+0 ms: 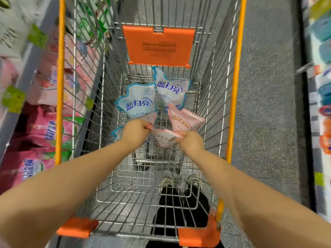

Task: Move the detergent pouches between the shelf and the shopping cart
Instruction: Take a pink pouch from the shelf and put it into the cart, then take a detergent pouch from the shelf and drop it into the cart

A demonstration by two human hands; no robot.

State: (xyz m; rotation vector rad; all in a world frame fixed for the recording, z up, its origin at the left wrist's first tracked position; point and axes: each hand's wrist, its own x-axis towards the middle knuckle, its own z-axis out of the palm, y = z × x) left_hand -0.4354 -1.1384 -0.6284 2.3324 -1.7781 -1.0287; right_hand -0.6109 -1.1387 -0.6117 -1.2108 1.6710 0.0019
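Both hands (left hand (134, 129), right hand (190, 140)) pinch 1 pink pouch (165, 138) above the cart floor (143, 176), its long axis spanning between them.

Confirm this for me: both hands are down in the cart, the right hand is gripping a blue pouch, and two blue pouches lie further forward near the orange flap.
Not quite. The right hand grips a pink pouch, not a blue one, as the head view shows. The rest stands: the left hand is also down in the cart, and two blue pouches lie further forward near the orange flap.
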